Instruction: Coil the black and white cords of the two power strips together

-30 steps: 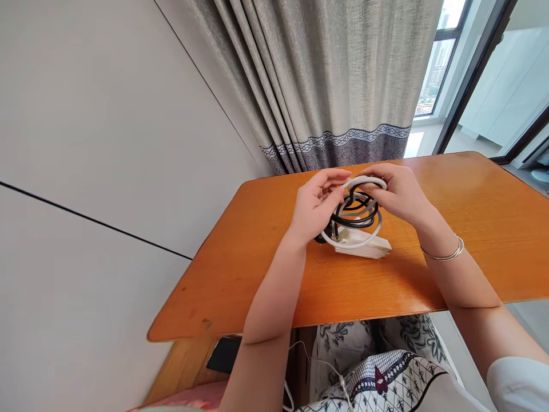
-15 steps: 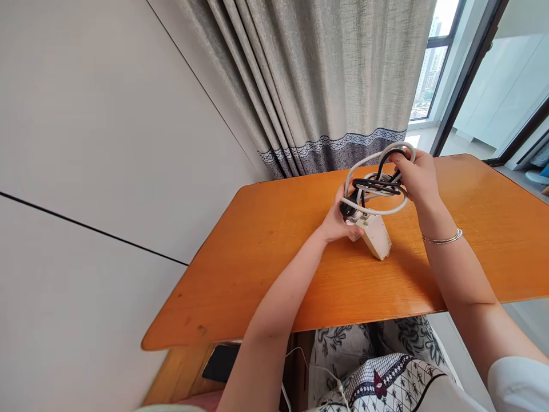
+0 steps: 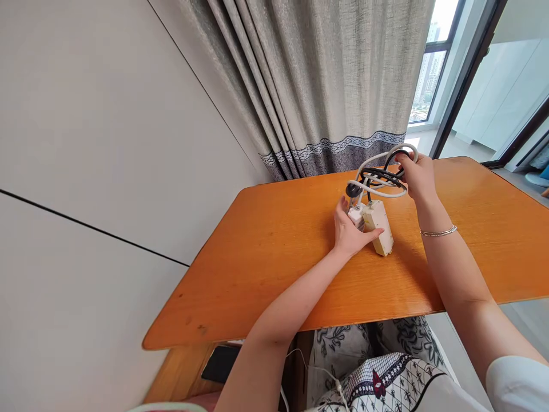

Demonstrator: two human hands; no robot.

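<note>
My right hand is closed on a bundle of looped white and black cords, held up above the table. A black plug hangs at the bundle's left side. Below the loops, a cream power strip stands tilted with one end near the tabletop, its cord coming out of the top. Beside it on the left is a smaller white block, partly hidden. My left hand reaches around both pieces, thumb across the cream strip and fingers at the white block's far side.
The orange wooden table spreads out under both hands. A grey curtain hangs behind it, with a white wall panel on the left. A dark phone-like object lies below the table's front edge.
My left hand has shifted from the black plug down and right, onto the cream power strip and white block. The black plug now hangs free, slightly higher. My right hand still holds the cords.
</note>
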